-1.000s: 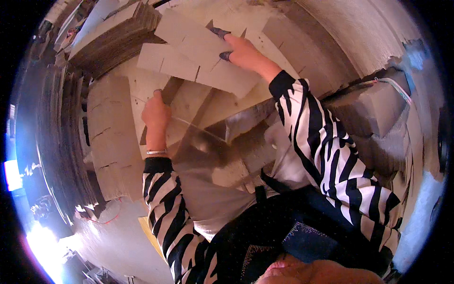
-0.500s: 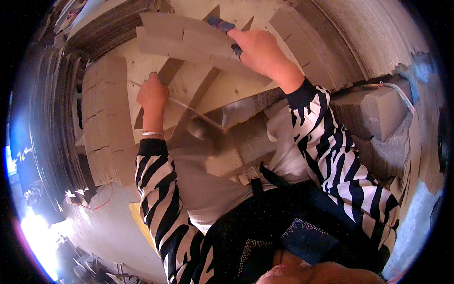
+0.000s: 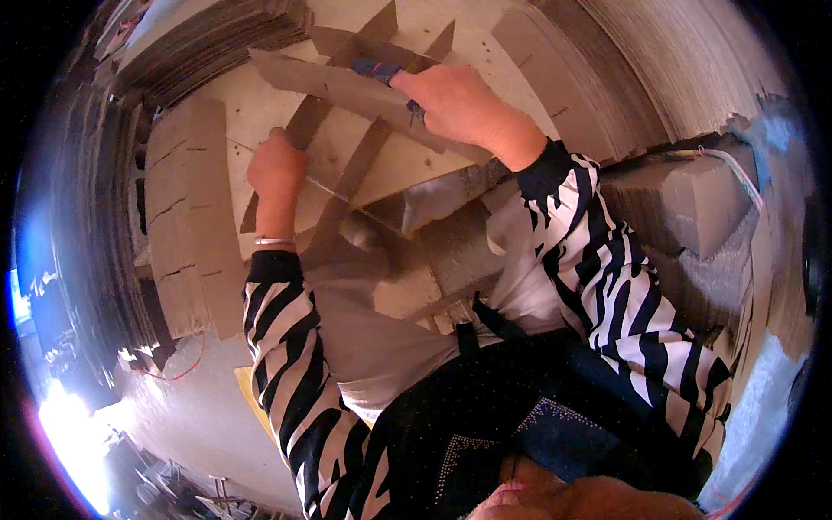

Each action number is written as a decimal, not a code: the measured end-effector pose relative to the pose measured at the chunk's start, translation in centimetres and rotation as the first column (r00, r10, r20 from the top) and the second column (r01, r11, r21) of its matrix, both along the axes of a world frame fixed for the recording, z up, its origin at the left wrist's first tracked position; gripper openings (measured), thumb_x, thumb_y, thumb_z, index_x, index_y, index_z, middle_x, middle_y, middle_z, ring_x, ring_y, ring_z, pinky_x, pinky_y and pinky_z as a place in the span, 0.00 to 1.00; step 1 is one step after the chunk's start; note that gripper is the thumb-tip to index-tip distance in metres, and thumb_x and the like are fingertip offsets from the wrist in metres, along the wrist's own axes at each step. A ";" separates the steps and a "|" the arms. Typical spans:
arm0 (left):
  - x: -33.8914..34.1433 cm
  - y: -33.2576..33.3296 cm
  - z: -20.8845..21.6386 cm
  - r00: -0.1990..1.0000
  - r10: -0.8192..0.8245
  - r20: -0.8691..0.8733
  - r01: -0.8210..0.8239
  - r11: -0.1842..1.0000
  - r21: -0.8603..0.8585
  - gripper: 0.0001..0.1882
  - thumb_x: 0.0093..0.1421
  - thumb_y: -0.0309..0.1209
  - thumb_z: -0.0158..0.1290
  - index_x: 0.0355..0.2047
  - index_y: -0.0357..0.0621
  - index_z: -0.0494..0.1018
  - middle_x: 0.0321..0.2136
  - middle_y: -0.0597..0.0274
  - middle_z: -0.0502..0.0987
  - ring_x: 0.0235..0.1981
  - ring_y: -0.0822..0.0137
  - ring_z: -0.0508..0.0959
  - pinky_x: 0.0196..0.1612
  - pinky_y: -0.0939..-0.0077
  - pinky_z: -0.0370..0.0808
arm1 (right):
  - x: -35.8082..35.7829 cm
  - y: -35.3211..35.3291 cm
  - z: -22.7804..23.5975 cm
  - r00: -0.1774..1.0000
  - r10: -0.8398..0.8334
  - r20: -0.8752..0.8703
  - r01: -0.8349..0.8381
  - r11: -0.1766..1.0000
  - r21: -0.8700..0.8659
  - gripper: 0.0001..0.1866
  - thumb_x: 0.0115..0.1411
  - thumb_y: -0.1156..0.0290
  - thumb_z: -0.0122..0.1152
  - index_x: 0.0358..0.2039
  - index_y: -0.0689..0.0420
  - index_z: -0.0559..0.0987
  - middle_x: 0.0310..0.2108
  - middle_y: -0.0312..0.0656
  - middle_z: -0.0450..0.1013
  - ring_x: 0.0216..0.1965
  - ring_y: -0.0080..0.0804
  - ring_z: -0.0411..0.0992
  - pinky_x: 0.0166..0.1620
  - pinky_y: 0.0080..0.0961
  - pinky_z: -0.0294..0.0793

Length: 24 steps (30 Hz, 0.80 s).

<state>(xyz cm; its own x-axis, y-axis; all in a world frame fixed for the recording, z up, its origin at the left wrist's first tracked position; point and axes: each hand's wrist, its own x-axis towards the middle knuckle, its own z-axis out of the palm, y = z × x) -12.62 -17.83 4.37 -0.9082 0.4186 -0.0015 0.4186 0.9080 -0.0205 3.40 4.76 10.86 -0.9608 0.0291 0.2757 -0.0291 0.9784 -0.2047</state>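
My left hand (image 3: 276, 170) is closed around cardboard strips standing on edge, where a thin-edged near strip (image 3: 351, 203) meets a slanting strip (image 3: 309, 121). Another slanting cardboard strip (image 3: 361, 160) stands beside it. Across the far part of these strips lies a long cardboard cross strip (image 3: 334, 90), upright on its edge. My right hand (image 3: 458, 104), with dark coverings on some fingers, grips this cross strip toward its right end. Behind it, a further crossing strip (image 3: 340, 42) shows. Whether the slots are fully seated cannot be made out.
A pale wooden board (image 3: 433, 178) lies under the strips. Slotted cardboard stacks stand at the left (image 3: 184, 217) and right (image 3: 555, 78), with another stack (image 3: 212, 56) at the far left. Bundled cardboard (image 3: 693, 208) sits near my right forearm.
The cross strip has turned from leaning with its broad face showing to standing on edge across the slanting strips. My right hand moved slightly left and nearer; my left hand stays almost in place.
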 end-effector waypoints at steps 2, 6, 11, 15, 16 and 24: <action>0.1 -0.5 0.0 1.000 0.002 -0.003 -0.002 1.000 -0.007 0.12 0.53 0.31 0.51 0.38 0.44 0.73 0.32 0.49 0.80 0.36 0.47 0.80 0.36 0.54 0.77 | -0.2 0.0 0.0 0.999 0.038 0.029 -0.037 0.999 -0.020 0.18 0.49 0.76 0.56 0.43 0.51 0.74 0.26 0.48 0.75 0.33 0.52 0.75 0.31 0.49 0.72; -0.5 -0.6 -0.4 0.999 0.013 0.040 -0.012 1.000 -0.017 0.14 0.53 0.31 0.51 0.41 0.45 0.72 0.38 0.49 0.79 0.39 0.48 0.80 0.38 0.53 0.76 | 0.1 0.1 0.5 0.997 0.015 0.082 -0.006 0.995 -0.102 0.18 0.49 0.76 0.54 0.43 0.52 0.73 0.27 0.51 0.75 0.34 0.56 0.74 0.33 0.51 0.71; 2.6 -0.1 3.3 0.978 0.038 -0.206 -0.065 0.990 -0.125 0.16 0.52 0.33 0.54 0.43 0.49 0.72 0.55 0.53 0.68 0.51 0.51 0.73 0.47 0.52 0.70 | 0.7 3.3 2.1 0.984 0.009 -0.179 -0.078 0.921 -0.382 0.15 0.54 0.76 0.50 0.44 0.57 0.70 0.30 0.59 0.71 0.37 0.65 0.69 0.36 0.52 0.68; 3.8 2.7 2.5 0.829 -0.303 -0.470 0.376 0.924 0.069 0.18 0.50 0.32 0.55 0.44 0.51 0.72 0.59 0.55 0.64 0.56 0.53 0.69 0.51 0.54 0.67 | 0.8 6.6 2.2 0.971 -0.238 -0.002 0.194 0.797 -0.572 0.23 0.61 0.67 0.51 0.56 0.56 0.63 0.50 0.55 0.63 0.53 0.54 0.61 0.52 0.45 0.61; 3.8 3.2 2.3 0.766 -0.372 -0.525 0.499 0.858 0.120 0.18 0.50 0.31 0.55 0.44 0.51 0.72 0.59 0.55 0.64 0.56 0.53 0.68 0.51 0.54 0.67 | 1.0 6.5 3.1 0.944 -0.278 0.178 0.323 0.660 -0.678 0.32 0.65 0.61 0.52 0.66 0.56 0.55 0.65 0.50 0.54 0.66 0.46 0.53 0.64 0.38 0.53; 4.6 5.8 1.7 0.871 -0.361 -0.334 0.455 0.848 0.273 0.16 0.51 0.31 0.55 0.42 0.48 0.73 0.49 0.56 0.71 0.48 0.55 0.74 0.44 0.54 0.70 | 3.6 16.2 -1.2 0.779 -0.621 -0.087 0.593 0.775 -0.221 0.21 0.58 0.65 0.52 0.51 0.59 0.69 0.44 0.58 0.72 0.47 0.58 0.70 0.48 0.46 0.69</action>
<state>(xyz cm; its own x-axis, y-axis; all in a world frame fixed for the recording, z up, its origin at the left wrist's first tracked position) -8.05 -12.00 6.08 -0.6006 0.6830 0.4158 0.7743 0.6265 0.0893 7.00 20.96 9.66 -0.6749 0.6523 0.3450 0.5152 0.7513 -0.4125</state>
